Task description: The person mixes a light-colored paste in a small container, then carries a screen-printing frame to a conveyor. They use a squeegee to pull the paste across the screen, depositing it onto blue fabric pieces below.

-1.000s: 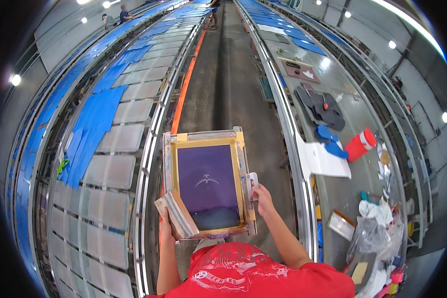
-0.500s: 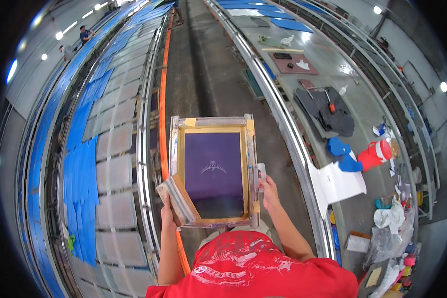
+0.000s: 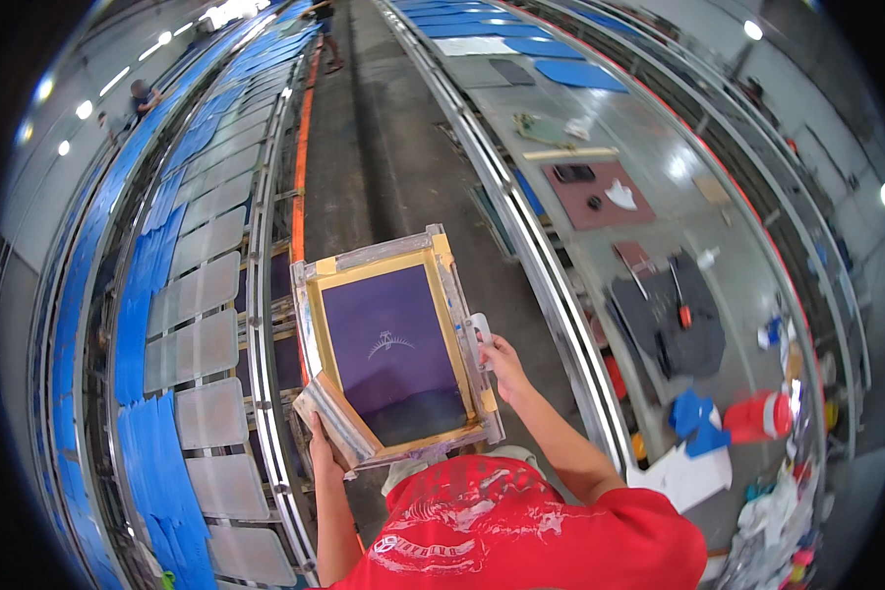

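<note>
Long tables run off on both sides of a grey aisle floor (image 3: 369, 167), pale plates (image 3: 199, 413) and blue cloth (image 3: 157, 482) filling the left one at eight to nine o'clock from the framed screen (image 3: 413, 374). That screen is held up in front of the person, over the aisle; its purple mesh, bearing a pale design, shows a darker band at the near end. A squeegee (image 3: 334, 423) lies across its seven o'clock corner. There the left hand (image 3: 324, 452) grips the squeegee; whether those fingers also clasp the frame, I cannot tell. At three o'clock, the right hand (image 3: 502, 366) curls its fingers around a white handle (image 3: 480, 332). Farther out, past three o'clock, sits a red jug (image 3: 754, 418), contents unseen, beside blue pieces (image 3: 696, 418).
</note>
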Demonstrator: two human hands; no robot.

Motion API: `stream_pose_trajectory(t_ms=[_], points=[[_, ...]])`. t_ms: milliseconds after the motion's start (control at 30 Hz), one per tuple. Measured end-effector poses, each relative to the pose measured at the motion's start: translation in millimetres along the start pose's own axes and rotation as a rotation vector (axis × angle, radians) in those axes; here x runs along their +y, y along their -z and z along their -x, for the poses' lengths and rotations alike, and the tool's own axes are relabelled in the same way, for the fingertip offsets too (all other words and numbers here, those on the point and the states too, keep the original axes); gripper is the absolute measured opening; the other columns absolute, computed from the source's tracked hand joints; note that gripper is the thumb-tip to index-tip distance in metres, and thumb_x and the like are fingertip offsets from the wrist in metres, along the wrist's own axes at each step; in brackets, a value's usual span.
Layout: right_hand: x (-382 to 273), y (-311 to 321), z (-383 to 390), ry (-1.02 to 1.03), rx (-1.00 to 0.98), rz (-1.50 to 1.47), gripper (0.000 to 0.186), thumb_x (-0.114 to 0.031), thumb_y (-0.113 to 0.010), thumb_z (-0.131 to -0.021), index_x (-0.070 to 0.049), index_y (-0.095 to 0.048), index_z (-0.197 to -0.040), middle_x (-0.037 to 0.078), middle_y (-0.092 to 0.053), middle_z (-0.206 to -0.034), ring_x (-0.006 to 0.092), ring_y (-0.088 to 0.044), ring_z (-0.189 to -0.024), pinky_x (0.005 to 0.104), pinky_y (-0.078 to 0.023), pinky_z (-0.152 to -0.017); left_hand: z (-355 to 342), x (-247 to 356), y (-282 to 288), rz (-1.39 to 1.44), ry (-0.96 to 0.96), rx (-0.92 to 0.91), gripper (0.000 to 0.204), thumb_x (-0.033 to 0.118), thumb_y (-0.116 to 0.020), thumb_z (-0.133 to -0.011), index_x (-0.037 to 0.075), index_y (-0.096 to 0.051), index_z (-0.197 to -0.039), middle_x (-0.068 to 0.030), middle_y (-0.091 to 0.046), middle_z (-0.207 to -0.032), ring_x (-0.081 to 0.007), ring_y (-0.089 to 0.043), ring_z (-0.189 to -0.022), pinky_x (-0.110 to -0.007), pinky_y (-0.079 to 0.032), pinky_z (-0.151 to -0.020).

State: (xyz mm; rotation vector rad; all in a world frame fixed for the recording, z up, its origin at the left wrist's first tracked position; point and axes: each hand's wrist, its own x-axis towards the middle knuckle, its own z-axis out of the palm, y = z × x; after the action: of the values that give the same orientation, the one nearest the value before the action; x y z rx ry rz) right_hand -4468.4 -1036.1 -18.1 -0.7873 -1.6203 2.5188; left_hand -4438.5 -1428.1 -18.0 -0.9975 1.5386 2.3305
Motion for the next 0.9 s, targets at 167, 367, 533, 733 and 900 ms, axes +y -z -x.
stream_pose_trajectory(t_ms=[167, 367, 533, 733, 900], points=[[-17.8, -45.0, -109.2, -0.061, -0.077, 0.018, 0.027, -0.007, -0.063, -0.094, -0.002, -0.064, -0.12, -0.001, -0.058, -0.083, 0.0086, -0.054, -0.076, 0.0248, -0.043, -0.073, -68.1, 25.2, -41.5, 0.009, -0.025, 0.084, 0.085, 0.065, -0.063, -0.092, -0.005, -0.051, -0.139, -0.0174, -0.065, -0.125, -0.0297, -0.068, -0.11, -0.043, -0.056, -0.094], [-57.4, -128.8, -263.6, -0.095, -0.138, 0.006, 0.023, -0.008, -0.063, -0.095, -0.006, -0.066, -0.117, -0.002, -0.059, -0.083, 0.0092, -0.055, -0.074, 0.0256, -0.045, -0.073, -185.1, 115.7, -104.3, 0.018, -0.1, 0.131, 0.086, 0.064, -0.066, -0.091, -0.009, -0.055, -0.133, -0.0178, -0.067, -0.121, -0.0279, -0.069, -0.106, -0.04, -0.056, -0.092], [-103.6, -183.0, -364.3, -0.046, -0.101, 0.035, 0.03, -0.01, -0.064, -0.093, -0.001, -0.062, -0.121, -0.001, -0.057, -0.083, 0.0096, -0.054, -0.076, 0.0257, -0.043, -0.075, -295.8, 205.7, -174.7, 0.014, -0.054, 0.111, 0.086, 0.067, -0.064, -0.09, -0.011, -0.059, -0.128, -0.0183, -0.069, -0.116, -0.0263, -0.071, -0.101, -0.039, -0.057, -0.088], [-99.6, -205.8, -437.8, -0.036, -0.06, -0.047, 0.03, -0.01, -0.06, -0.097, -0.003, -0.06, -0.126, -0.002, -0.055, -0.083, 0.0099, -0.054, -0.078, 0.0256, -0.045, -0.074, -386.5, 257.0, -223.2, -0.177, -0.045, 0.133, 0.081, 0.064, -0.07, -0.088, -0.011, -0.064, -0.119, -0.0197, -0.07, -0.111, -0.0266, -0.071, -0.097, -0.039, -0.057, -0.084], [-99.5, -211.1, -523.7, -0.042, 0.02, -0.115, 0.027, -0.009, -0.059, -0.097, -0.003, -0.059, -0.123, -0.002, -0.053, -0.081, 0.0099, -0.053, -0.076, 0.0259, -0.045, -0.072, -464.6, 305.2, -297.3, -0.152, 0.039, 0.068, 0.089, 0.061, -0.073, -0.087, -0.013, -0.054, -0.131, -0.0181, -0.068, -0.117, -0.0252, -0.07, -0.102, -0.037, -0.056, -0.089]])
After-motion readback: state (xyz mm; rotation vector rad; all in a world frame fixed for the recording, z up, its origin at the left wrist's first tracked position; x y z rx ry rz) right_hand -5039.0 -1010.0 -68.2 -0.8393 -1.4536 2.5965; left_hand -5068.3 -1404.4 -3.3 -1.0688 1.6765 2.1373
